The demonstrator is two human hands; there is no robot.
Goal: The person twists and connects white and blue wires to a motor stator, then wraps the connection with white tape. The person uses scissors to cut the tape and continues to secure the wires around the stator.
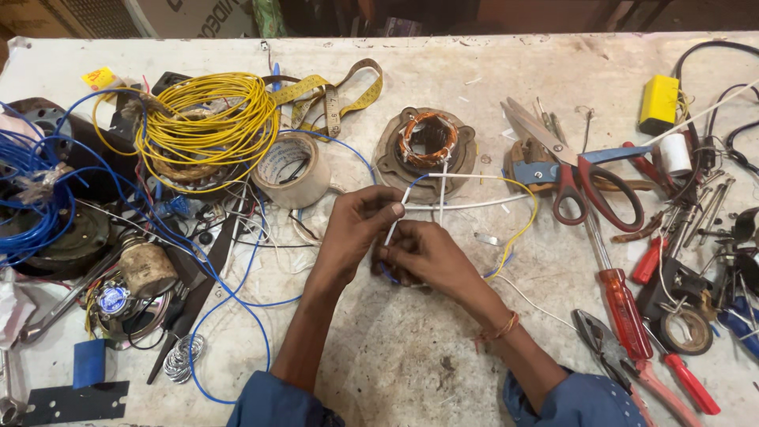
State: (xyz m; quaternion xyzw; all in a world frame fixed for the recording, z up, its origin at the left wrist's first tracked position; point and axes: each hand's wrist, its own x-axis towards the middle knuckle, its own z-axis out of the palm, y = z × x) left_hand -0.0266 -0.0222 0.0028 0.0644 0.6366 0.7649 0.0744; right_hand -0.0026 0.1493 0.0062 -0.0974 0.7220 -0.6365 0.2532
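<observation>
Our left hand (357,229) pinches a white sleeve (398,215) between closed fingertips | our right hand (423,255), fingers curled, grips its lower end | motor stator (427,150) just beyond the fingers.

A worn, pale worktop (443,348), stained and scratched, fills nearly the whole view and is evenly lit. Beyond its far edge a dark strip (506,14) is seen, where brownish furniture shapes are only dimly made out. At the far left a light panel (190,16) is glimpsed.
</observation>
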